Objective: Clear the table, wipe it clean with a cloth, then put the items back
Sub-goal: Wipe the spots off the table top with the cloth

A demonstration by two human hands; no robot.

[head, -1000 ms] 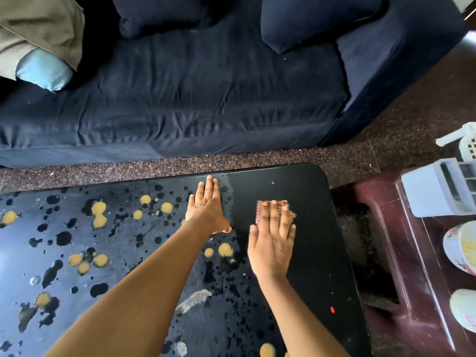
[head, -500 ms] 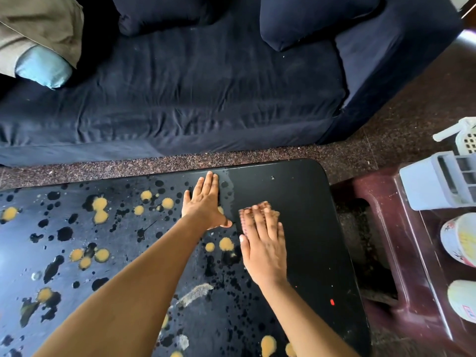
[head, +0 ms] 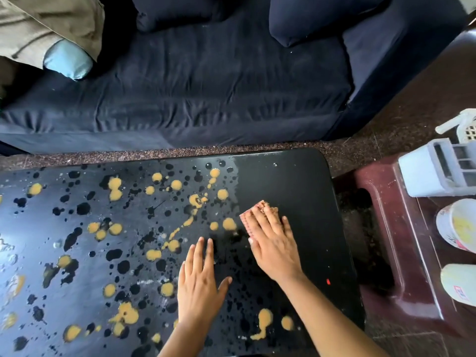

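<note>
Head view, one frame. Right hand pressed flat, fingers together, on a pinkish cloth — only the cloth's far edge and left side showing past the fingertips. Lay on the black table, cloth touching the glossy top. Left hand spread open, palm down on the tabletop, nearer the body and just left of the right hand, gripping nothing. Orange-yellow splotches and dark droplets scattered left of both hands and near the wrists; clean black surface beyond and right of the right hand. Dark blue sofa past the fingertips, across a strip of speckled floor. Well right of the right hand — a maroon stool carrying a white plastic organiser and two white cups.
</note>
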